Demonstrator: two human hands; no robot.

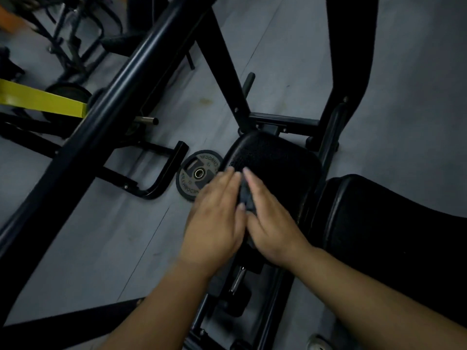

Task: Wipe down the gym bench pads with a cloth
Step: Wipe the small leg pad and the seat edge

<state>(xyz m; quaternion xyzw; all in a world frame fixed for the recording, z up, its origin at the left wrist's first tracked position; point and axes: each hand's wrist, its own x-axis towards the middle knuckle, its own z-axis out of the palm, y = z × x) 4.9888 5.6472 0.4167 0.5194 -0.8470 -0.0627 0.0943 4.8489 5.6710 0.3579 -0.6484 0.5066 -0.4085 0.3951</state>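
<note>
Pressing a dark cloth (245,198) onto the small seat pad (275,155) of a gym bench, a person works with both hands side by side, seen from a head-worn camera. The left hand (217,215) and right hand (271,223) lie flat, fingers straight and close together, neither curled round the fabric. Only a narrow bunched strip of the cloth shows in the gap between them.

That strip runs lengthwise the same way the fingers point, toward the pad's far edge. Most of the pad's bare surface lies directly ahead of the fingertips, so a forward push looks like the natural stroke. The left hand sits at the pad's left edge, partly out over the weight plate (195,173) on the grey floor (290,59). The right hand rests more squarely over the pad and is the nearer of the two to the long back pad (391,223), which lies just beyond the seat pad's right edge.

The cloth looks dark grey, soft and crumpled. How far it spreads beneath the palms cannot be told. The seat pad is black with a fine pebbled texture and rounded corners; the back pad is smoother and faintly glossy. The dim light shows no wet streaks on either.
</note>
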